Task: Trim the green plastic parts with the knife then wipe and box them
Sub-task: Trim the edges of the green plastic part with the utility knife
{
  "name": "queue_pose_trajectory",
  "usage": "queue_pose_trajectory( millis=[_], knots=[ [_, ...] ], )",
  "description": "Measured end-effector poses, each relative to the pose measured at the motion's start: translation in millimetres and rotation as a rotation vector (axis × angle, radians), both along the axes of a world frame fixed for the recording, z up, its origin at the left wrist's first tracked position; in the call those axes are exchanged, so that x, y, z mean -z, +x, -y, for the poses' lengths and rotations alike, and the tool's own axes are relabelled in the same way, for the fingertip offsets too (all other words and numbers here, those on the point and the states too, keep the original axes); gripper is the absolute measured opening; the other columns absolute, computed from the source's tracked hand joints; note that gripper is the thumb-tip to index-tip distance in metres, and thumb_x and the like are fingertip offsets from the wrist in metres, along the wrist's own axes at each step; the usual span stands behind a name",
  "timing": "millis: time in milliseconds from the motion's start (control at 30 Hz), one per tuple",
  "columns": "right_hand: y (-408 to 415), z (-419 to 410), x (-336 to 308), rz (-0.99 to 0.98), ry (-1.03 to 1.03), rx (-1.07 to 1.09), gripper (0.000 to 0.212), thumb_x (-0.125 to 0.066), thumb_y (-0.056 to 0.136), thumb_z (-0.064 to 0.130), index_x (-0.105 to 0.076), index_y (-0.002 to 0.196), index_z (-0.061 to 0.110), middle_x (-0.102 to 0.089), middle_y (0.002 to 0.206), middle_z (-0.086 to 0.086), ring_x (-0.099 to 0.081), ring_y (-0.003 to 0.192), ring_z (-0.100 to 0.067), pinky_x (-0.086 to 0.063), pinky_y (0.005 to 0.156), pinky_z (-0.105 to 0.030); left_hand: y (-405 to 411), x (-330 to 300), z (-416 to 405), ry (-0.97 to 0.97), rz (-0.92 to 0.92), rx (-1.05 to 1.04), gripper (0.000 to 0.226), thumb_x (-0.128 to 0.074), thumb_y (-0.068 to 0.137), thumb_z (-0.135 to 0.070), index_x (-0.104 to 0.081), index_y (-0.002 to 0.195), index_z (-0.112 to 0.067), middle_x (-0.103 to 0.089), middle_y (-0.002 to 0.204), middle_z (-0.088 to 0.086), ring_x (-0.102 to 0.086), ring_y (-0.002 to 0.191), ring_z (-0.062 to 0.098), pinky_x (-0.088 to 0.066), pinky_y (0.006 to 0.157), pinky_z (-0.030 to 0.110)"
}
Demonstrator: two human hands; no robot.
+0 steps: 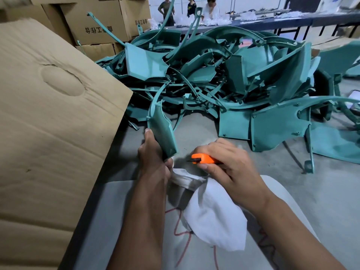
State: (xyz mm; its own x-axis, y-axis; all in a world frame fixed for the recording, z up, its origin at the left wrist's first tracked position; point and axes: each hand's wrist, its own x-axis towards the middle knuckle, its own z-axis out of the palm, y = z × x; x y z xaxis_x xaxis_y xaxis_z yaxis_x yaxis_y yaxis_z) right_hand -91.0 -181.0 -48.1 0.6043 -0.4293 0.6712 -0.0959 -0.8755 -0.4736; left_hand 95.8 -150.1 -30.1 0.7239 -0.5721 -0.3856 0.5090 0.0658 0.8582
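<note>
Trimming step in hand; wiping and boxing not yet done.
Left hand (pixel 153 152) grips one green part (pixel 162 131) upright above the floor, beside the carton flap (pixel 58 106). Right hand (pixel 224 162) clasps the orange knife (pixel 202 158) and white cloth (pixel 214 217); the blade must next meet the part's lower edge.

We are losing the orange knife's (pixel 203 158) handle inside our right hand (pixel 224 162), its blade too dark to read. Our left hand (pixel 153 154) is covering the green part's (pixel 162 131) lower edge.
</note>
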Motion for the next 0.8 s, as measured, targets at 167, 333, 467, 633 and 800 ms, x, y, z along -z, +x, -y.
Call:
queue_pose_trajectory(
  millis=[167,333,467,633,800],
  knots=[
    [-3,0,-1,0.234,0.106,0.187,0.01,-0.053,0.108,0.026,-0.062,0.11,0.023,-0.057,0.082,0.018,-0.054,0.07,-0.007,-0.039,0.065,-0.018,-8,-4,2,-0.2,0.074,0.018,0.027,-0.051,0.107,-0.036,-0.064,0.101,-0.012,-0.069,0.092,0.007,-0.068,0.074,0.02,-0.056,0.058,0.03],
    [-3,1,0,0.442,0.308,0.263,0.014,-0.045,0.112,0.025,-0.053,0.101,0.024,-0.057,0.077,0.006,-0.05,0.062,-0.013,-0.043,0.054,-0.029,-22,-8,1,-0.452,0.26,0.194,0.026,-0.048,0.108,-0.018,-0.059,0.127,-0.003,-0.071,0.117,0.011,-0.066,0.107,0.023,-0.052,0.099,0.048],
    [-1,3,0,0.522,0.37,0.284,0.022,-0.041,0.114,0.027,-0.052,0.098,0.015,-0.055,0.075,0.002,-0.051,0.063,-0.009,-0.044,0.057,-0.019,-27,-11,0,-0.605,0.183,0.298,0.036,-0.041,0.104,0.003,-0.049,0.137,-0.008,-0.065,0.13,0.015,-0.065,0.117,0.028,-0.051,0.1,0.053],
    [-6,4,1,0.462,0.25,0.359,0.025,-0.044,0.112,0.026,-0.049,0.093,0.01,-0.05,0.067,-0.007,-0.048,0.057,-0.021,-0.042,0.054,-0.034,-34,-13,-2,-0.626,0.166,0.271,0.041,-0.055,0.097,0.005,-0.052,0.137,-0.003,-0.07,0.125,0.015,-0.067,0.117,0.033,-0.057,0.095,0.054],
    [-6,4,5,0.221,0.066,0.359,0.023,-0.051,0.108,0.038,-0.051,0.089,0.024,-0.043,0.064,0.008,-0.047,0.058,-0.013,-0.037,0.055,-0.031,-36,-15,-6,-0.642,0.168,0.274,0.039,-0.06,0.095,0.004,-0.055,0.133,0.003,-0.072,0.117,0.016,-0.071,0.105,0.028,-0.062,0.081,0.04]
  ],
)
